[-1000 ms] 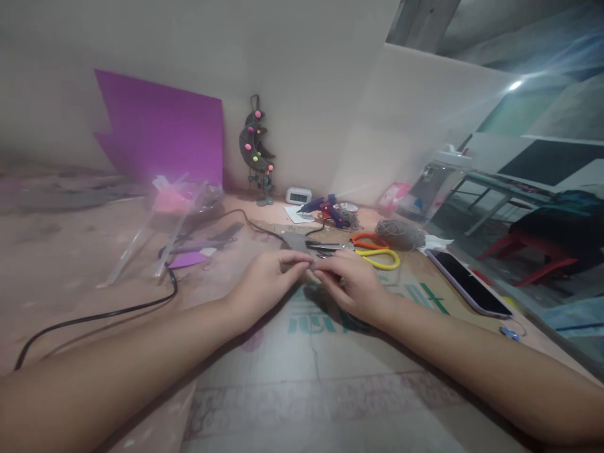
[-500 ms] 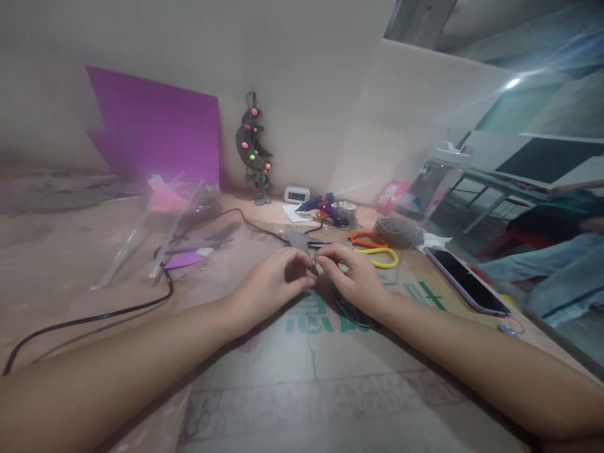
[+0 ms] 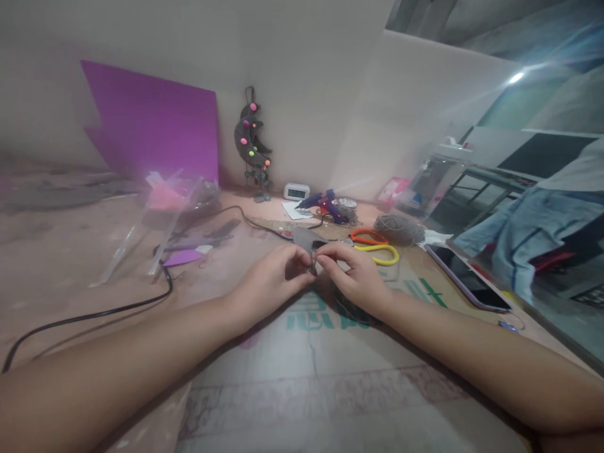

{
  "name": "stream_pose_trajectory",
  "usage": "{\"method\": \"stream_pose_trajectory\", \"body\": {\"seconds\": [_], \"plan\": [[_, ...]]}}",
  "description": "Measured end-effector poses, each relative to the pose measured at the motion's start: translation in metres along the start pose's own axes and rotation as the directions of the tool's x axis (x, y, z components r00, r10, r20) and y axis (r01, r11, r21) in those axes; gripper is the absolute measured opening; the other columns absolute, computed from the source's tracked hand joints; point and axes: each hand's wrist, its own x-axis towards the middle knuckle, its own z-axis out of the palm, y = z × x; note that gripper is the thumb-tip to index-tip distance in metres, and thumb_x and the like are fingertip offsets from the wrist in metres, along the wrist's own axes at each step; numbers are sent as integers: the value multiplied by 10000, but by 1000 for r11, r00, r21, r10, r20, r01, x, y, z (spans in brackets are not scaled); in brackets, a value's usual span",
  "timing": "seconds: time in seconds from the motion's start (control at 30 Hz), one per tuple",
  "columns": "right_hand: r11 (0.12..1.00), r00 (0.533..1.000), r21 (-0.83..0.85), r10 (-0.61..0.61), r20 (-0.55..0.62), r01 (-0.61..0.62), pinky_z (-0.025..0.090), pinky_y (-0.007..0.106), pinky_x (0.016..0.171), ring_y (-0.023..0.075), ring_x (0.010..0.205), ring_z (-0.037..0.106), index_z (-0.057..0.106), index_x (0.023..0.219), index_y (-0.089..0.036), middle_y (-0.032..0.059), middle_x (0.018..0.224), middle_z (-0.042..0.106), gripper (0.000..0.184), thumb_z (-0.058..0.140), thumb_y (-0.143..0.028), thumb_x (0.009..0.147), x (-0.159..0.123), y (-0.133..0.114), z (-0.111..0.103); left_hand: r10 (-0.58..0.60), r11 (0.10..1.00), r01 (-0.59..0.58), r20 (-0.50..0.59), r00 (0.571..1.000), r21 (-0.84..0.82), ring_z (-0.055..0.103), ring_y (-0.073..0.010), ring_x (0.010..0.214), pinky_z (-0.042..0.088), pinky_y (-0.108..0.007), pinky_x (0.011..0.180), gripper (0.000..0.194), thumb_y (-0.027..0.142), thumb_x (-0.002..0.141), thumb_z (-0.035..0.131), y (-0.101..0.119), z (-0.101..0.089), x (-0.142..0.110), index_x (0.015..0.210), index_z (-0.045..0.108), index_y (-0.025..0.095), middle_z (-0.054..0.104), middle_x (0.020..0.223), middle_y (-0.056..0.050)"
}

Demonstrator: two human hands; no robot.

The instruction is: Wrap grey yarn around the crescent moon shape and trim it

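Handling small piece (image 3: 314,264), hands (image 3: 271,277) (image 3: 355,277) close, long axis apparently pointing forward

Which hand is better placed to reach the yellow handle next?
Likely the right hand: the yellow handle lies just beyond it, while the left hand is farther away, on the right hand's other side.

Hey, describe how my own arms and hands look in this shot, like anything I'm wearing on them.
Your left hand and right hand are ungloved, with no ring or bracelet to be made out. Your left forearm and right forearm look bare, with no sleeve, watch or marking visible. Some fingertips are too small to judge.
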Motion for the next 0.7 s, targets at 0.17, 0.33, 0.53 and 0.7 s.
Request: {"method": "stream_pose_trajectory", "body": {"seconds": [0.17,0.33,0.53,0.7], "plan": [[1000,999,7,-9,-40,9,483,274,704,161,748,637,656,892,-207,26,810,696,150,530,-280,928,1,0,-2,34,997,-30,-51,998,78,596,-167,857,465,-305,805,54,239,846,606,5,-4,0,874,575,205,642,895,-10],[996,993,76,53,-103,-45,461,249,606,137,649,598,625,844,-194,8,730,658,130,535,-259,912,1,4,-4,160,981,-131,-209,965,146,579,-164,869,461,-310,824,77,250,861,613,11,-8,-4,880,563,195,612,874,-7],[996,988,72,-49,-147,60,476,262,640,145,691,601,606,852,-201,18,758,655,84,538,-217,899,-3,1,-6,204,976,-175,-250,947,132,567,-151,855,463,-295,812,85,242,864,625,11,-8,-5,878,555,194,595,860,0],[993,984,31,-109,-138,114,459,266,617,144,649,567,585,822,-200,13,700,616,96,515,-192,887,-4,-3,-10,172,982,-144,-278,945,120,563,-158,868,460,-302,810,82,246,867,617,10,-9,-4,889,555,198,590,867,-1]]}}
